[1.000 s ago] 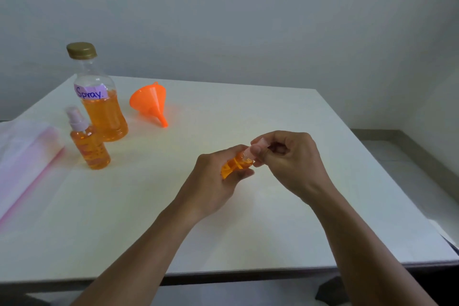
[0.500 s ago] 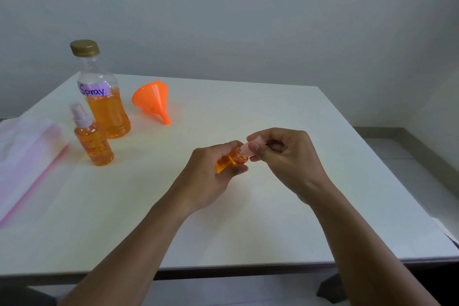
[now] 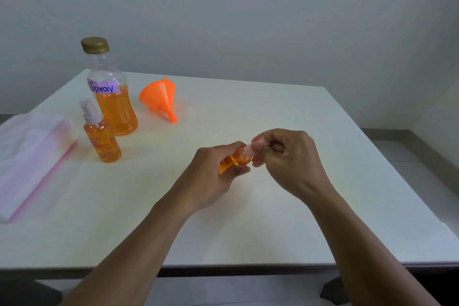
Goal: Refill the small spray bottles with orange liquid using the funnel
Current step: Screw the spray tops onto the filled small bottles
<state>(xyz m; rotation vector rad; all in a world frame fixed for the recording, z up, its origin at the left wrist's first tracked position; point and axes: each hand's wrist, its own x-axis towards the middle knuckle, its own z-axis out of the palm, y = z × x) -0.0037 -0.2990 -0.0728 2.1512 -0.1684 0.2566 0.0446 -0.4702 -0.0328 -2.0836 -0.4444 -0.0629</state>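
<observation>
Over the middle of the white table, my left hand grips a small spray bottle with orange liquid, tilted to the right. My right hand pinches its pale pink spray cap at the neck. A second small spray bottle, orange and capped, stands upright at the left. Behind it stands a large clear bottle labelled "Spray", gold-capped and about half full of orange liquid. An orange funnel lies on its side to the right of that bottle.
A clear plastic bag with a pink edge lies at the table's left side. A grey wall rises behind the table. The table's right edge drops to a tiled floor.
Both hands stay on the small bottle and its cap, and have shifted only slightly. The rest of the table is unchanged.
</observation>
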